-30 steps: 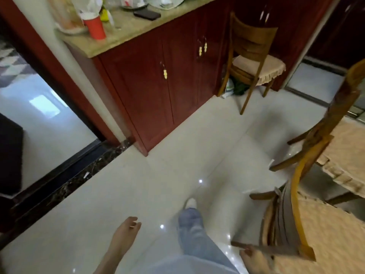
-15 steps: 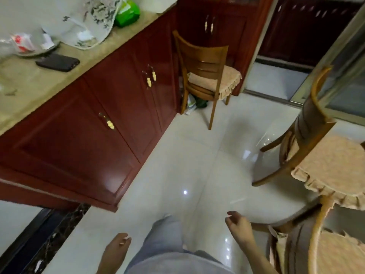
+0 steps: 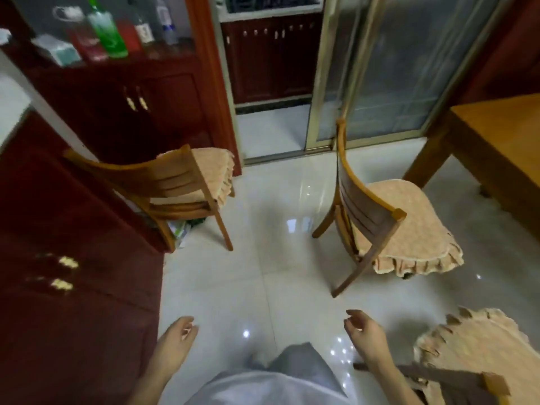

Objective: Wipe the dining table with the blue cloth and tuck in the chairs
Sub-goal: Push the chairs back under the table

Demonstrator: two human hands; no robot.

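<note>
Both the left hand point(image 3: 175, 337) and right hand point(image 3: 365, 334) hang released, empty, over the floor point(image 3: 263, 273); bottle point(image 3: 106, 33) labels blur unreadably.

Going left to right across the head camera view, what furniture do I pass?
Red cabinet → chair by the cabinet → chair in the middle of the floor → dining table.

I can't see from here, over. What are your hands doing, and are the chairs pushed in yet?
Left hand open, empty. Right hand open, empty. Middle chair out from the table; another chair by the cabinet. Floor between is open. No cloth in view.
</note>
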